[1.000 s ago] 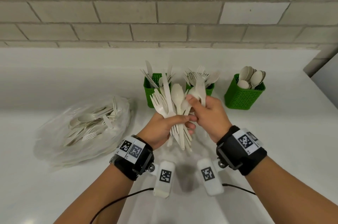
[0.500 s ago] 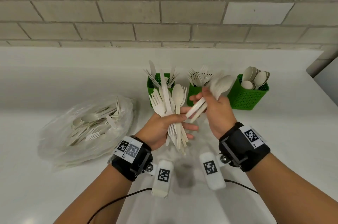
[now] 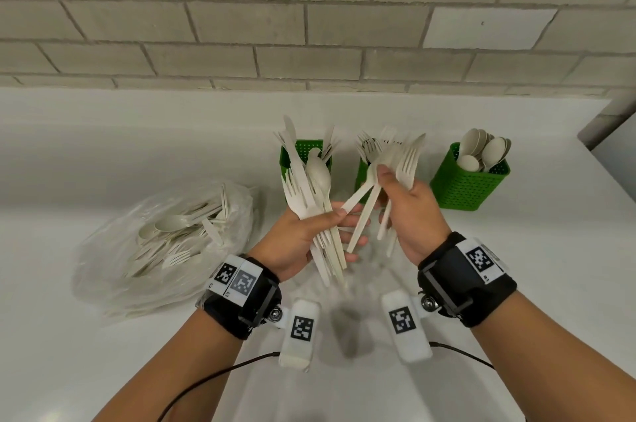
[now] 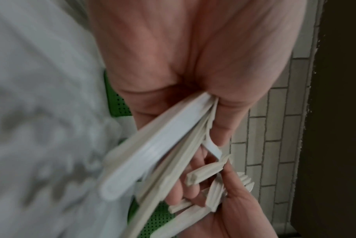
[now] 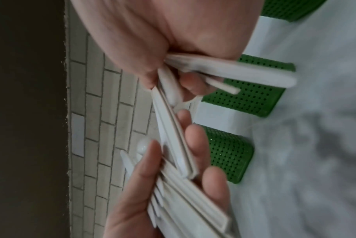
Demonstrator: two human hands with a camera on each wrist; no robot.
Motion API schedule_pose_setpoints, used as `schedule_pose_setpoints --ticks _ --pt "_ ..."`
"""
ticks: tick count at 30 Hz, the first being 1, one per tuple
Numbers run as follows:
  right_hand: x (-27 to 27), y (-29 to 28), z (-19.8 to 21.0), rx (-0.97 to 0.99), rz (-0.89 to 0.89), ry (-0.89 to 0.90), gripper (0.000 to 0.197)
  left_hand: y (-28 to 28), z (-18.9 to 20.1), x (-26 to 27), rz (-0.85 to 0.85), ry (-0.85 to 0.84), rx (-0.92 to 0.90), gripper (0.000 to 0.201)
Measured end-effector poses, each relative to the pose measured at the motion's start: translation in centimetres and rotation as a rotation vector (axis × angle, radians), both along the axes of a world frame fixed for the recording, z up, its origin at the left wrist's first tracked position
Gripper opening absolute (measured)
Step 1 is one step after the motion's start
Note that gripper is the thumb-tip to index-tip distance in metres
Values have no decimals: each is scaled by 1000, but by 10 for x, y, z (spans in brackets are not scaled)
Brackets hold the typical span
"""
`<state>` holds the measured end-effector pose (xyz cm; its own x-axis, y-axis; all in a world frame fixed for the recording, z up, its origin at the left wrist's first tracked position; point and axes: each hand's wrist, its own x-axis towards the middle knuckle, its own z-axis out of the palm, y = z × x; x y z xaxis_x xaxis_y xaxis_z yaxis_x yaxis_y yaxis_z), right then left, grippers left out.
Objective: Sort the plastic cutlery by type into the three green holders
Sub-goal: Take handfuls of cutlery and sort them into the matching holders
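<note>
Right hand (image 3: 409,211) pulled away from bunch (image 3: 311,194), now pinching few forks (image 3: 406,163), not one spoon like before. Left hand (image 3: 303,235) still squeezing bunch. Forks near middle holder (image 3: 362,177), so drop there next, probably. Bag (image 3: 165,242) still full.

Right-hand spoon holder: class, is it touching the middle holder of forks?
Apart. The head view shows bare white counter between the spoon holder and the fork holder.

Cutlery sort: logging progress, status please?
Left hand grips mixed bundle. Right hand holds forks, near fork holder. Bag still holds unsorted cutlery. Nothing in the way.
</note>
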<state>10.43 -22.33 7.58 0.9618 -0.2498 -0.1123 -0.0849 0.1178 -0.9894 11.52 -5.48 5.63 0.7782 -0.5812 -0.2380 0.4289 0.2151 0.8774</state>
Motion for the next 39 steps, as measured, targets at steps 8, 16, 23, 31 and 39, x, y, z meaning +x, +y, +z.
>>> schedule_pose_setpoints --ticks 8,16,23,31,39 --pt "9 -5 7 314 -175 -30 23 4 -4 5 -8 -7 80 33" --pt "-12 10 18 -63 358 -9 17 -3 2 0 -78 -206 137 15" --pt "-6 6 14 -78 260 55 17 5 0 -1 -180 -136 192 34" --pt "-11 21 8 -75 265 -83 30 -5 -8 0 -103 -332 344 24" --pt "0 10 16 -253 41 -264 12 -8 -17 3 -5 -370 478 19"
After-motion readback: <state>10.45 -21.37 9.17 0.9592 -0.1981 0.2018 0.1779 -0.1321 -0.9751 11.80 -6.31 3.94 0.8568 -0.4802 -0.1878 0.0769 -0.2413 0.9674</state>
